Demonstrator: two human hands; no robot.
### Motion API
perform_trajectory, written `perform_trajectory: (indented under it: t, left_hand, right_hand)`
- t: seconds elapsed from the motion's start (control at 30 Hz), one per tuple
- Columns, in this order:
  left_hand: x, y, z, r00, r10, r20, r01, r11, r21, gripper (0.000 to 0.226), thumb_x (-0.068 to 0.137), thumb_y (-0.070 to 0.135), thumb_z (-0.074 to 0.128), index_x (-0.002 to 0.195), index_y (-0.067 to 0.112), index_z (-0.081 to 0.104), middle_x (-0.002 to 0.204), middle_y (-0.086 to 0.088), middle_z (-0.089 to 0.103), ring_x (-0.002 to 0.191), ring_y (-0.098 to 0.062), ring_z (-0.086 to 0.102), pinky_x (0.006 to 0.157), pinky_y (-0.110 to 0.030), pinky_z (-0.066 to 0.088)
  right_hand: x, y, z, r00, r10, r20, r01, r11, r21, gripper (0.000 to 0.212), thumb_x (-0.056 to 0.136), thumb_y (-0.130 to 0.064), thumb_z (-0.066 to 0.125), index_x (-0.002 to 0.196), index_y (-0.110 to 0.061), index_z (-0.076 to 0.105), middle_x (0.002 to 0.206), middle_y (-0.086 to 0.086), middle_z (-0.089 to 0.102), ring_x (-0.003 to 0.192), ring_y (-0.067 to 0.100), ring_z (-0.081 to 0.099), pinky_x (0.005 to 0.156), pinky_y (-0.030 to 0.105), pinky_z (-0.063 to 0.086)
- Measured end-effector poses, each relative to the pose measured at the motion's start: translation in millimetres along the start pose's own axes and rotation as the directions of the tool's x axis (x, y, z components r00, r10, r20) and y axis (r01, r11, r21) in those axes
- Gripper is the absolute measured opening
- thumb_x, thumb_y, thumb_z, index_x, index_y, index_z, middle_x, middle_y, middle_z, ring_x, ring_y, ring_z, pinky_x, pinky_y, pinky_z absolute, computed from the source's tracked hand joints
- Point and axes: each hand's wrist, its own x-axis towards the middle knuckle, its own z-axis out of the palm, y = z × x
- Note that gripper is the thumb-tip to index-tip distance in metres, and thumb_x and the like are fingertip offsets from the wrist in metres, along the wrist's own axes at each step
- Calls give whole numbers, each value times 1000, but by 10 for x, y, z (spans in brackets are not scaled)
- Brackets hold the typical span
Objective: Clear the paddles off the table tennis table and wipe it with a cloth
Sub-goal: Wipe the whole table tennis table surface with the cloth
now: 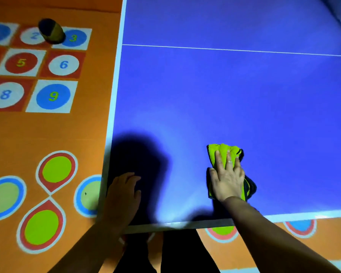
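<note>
While the right hand lies palm down on a bunched yellow-green cloth, its fingers straight and spread and pressing the fabric against the table, the left hand rests on the same blue surface near the left corner, palm down with its fingers loosely relaxed and holding nothing. Dark trim on the cloth shows at the right of the hand, and the cloth sits on the near part of the table, close to the white-edged end where the person stands. A large dark shadow spreads over the tabletop just beyond the left hand. Farther out, a thin white line crosses the blue surface from the left edge toward the right. Both bare forearms reach in from below, and dark trousers show under the near table edge. Left of the table lies an orange floor painted with green ovals ringed in red and blue, and beyond them a grid of numbered squares showing 2, 3, 5, 6, 8 and 9. A dark and tan object stands on the grid between the 2 and the 3, too blurred to identify.
</note>
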Motion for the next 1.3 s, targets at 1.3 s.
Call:
perform_trajectory:
  t: [1.3]
  left_hand:
    - [-849,-267,-155,977,147,-154,-142,989,43,38,58,15,59,95,10,68,96,-12,65,94,-22,47,79,-37,48]
  right_hand:
    - [-1445,-872,530,828,-541,150,539,841,57,69,81,-35,24,150,-42,20,162,-5,6,149,28,-1,113,35,-8]
